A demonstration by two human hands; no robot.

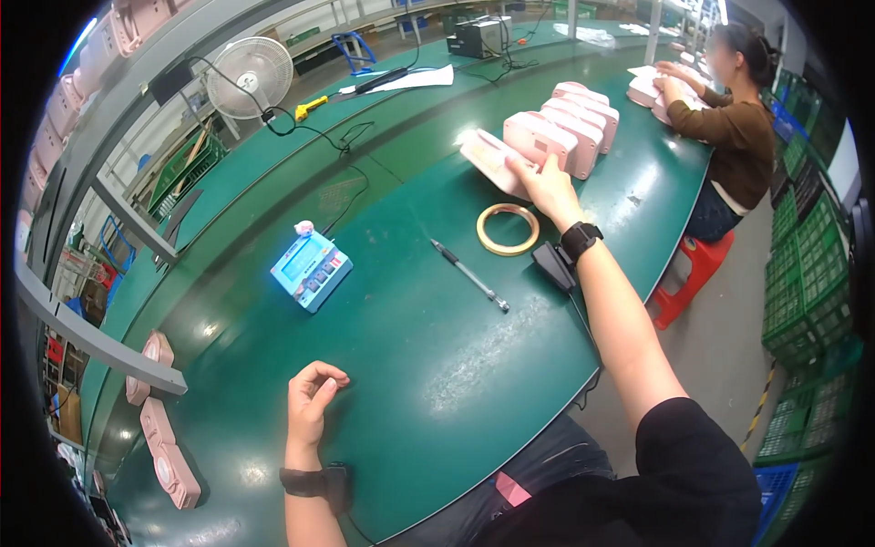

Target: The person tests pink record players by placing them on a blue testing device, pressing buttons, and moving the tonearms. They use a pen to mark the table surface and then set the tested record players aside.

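Black sleeve cloth is closest, on the right arm. The right hand grips the edge of a tilted pink case, at the near end of a row of pink cases on the green table. The left hand is softly curled, holding nothing.

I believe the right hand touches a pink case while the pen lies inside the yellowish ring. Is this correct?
No: the head view shows the pen outside the yellowish ring, on the green table. The right hand touches a pink case.
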